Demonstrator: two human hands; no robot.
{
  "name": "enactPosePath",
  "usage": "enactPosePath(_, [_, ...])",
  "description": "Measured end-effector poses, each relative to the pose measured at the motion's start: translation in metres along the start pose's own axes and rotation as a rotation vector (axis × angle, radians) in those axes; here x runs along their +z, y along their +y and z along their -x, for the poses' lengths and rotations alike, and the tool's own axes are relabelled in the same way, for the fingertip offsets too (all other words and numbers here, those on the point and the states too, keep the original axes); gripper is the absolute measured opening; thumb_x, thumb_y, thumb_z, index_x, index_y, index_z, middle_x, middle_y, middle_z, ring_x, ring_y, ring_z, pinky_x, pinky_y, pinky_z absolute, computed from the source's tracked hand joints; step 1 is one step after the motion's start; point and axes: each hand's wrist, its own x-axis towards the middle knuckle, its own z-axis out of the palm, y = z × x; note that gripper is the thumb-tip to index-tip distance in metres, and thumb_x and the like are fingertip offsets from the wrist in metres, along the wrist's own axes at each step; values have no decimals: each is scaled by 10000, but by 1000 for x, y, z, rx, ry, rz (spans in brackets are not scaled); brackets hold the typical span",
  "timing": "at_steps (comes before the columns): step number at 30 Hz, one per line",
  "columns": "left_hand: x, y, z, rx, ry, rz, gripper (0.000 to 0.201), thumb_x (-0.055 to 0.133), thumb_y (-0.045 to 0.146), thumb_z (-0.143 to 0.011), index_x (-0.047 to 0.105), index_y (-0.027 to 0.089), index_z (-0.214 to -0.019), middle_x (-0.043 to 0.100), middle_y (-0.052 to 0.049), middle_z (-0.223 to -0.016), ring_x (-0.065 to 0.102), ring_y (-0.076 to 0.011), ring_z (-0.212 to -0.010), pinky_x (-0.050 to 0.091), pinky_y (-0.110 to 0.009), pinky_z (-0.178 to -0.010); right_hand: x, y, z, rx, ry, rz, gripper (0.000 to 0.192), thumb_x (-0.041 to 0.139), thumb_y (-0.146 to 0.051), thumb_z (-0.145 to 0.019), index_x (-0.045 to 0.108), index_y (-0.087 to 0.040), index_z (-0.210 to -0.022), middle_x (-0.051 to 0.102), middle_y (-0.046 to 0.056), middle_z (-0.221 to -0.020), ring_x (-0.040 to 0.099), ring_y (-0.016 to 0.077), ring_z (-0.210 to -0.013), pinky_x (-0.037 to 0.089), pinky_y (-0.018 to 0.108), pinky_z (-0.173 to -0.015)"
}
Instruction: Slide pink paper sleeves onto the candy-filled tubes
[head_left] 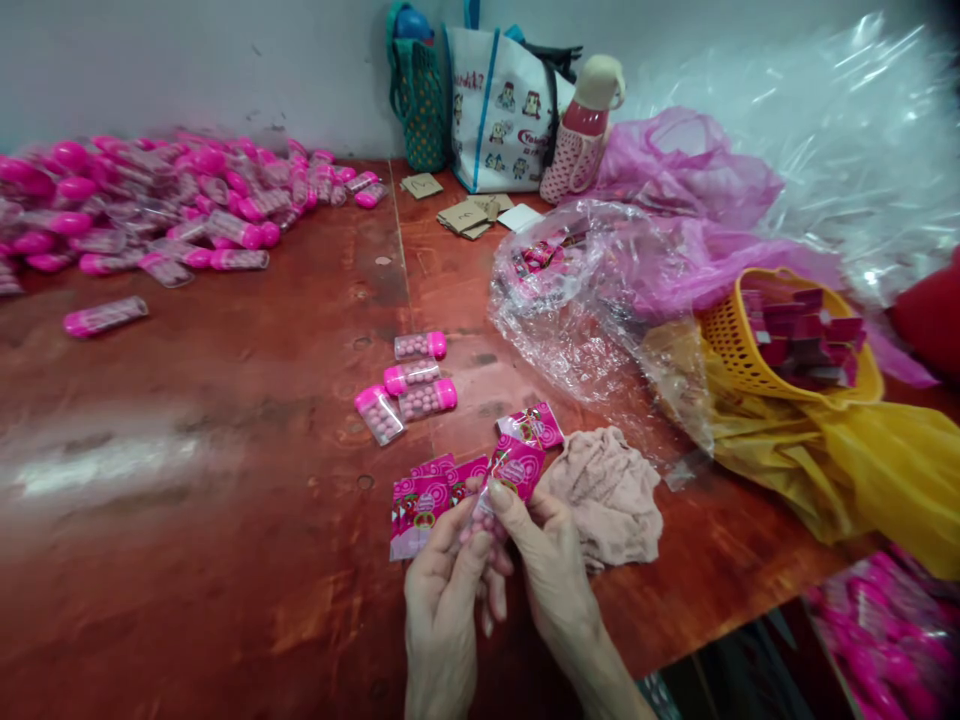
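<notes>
Near the table's front edge, both hands are closed around a small clear tube of pink balls (484, 522). My left hand (444, 590) grips its lower part, the thumb pressed on the side. My right hand (551, 550) pinches the upper end, where a magenta printed label (519, 462) stands up behind the fingers. Whether that label is wrapped on the tube or just held against it, I cannot tell. Just beyond my left hand lie several flat magenta labels (420, 510), and another stack of labels (534, 424) is farther right. Several pink-capped tubes (427, 399) lie past them.
A crumpled beige cloth (611, 500) lies right of my right hand. Beyond are a clear plastic bag (570, 310) and a yellow basket (724, 335) of magenta labels. A heap of pink-capped tubes (180, 200) covers the back left. Cardboard pieces (463, 217) and a tote bag (499, 110) stand behind.
</notes>
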Motion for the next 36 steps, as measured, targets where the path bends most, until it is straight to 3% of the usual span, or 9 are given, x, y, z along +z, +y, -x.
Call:
enactPosePath(7, [2,6,4,-25,86,111,315,663,345,-725,543,173,-961,520,68,-490,407,-48,-294,302,-133,-271,9,17,8,-16,1,69,295,647,-434,-752,580,-157,-828,415,-119,-332,344,26,-219,329,103,-223])
enactPosePath(14, [6,4,1,-25,35,112,280,596,276,-791,499,170,-1031,532,60,-466,484,-82,-344,330,-147,-310,4,12,1,39,-53,-27,293,646,-426,-754,581,-142,-787,462,-98,-356,331,21,-206,325,110,-204])
enactPosePath(22, [-1,0,-4,-27,26,115,277,596,269,-789,534,166,-1039,626,0,-613,601,-124,-505,438,-189,-418,2,12,-3,18,-45,-46,290,678,-404,-730,645,-126,-803,481,-80,-468,272,-17,-270,277,85,-230])
enactPosePath(28, [2,3,-6,-23,15,95,343,642,239,-750,565,170,-1077,661,-79,-951,639,-152,-694,493,-202,-509,-2,7,-6,75,-45,-143,284,708,-378,-702,658,-126,-825,578,-16,-644,438,17,-407,350,99,-326])
enactPosePath(31, [3,6,-7,-9,2,99,381,653,211,-742,554,186,-1110,669,-80,-950,643,-160,-708,502,-206,-519,-2,6,-6,81,-47,-156,285,703,-368,-712,655,-126,-854,570,-16,-628,439,21,-421,354,105,-349])
enactPosePath(36, [-2,5,-10,5,12,111,350,682,190,-709,606,182,-1051,690,-67,-887,643,-146,-615,509,-209,-483,-2,9,-7,56,-49,-143,262,705,-373,-707,634,-124,-745,459,-60,-517,312,9,-383,257,107,-319])
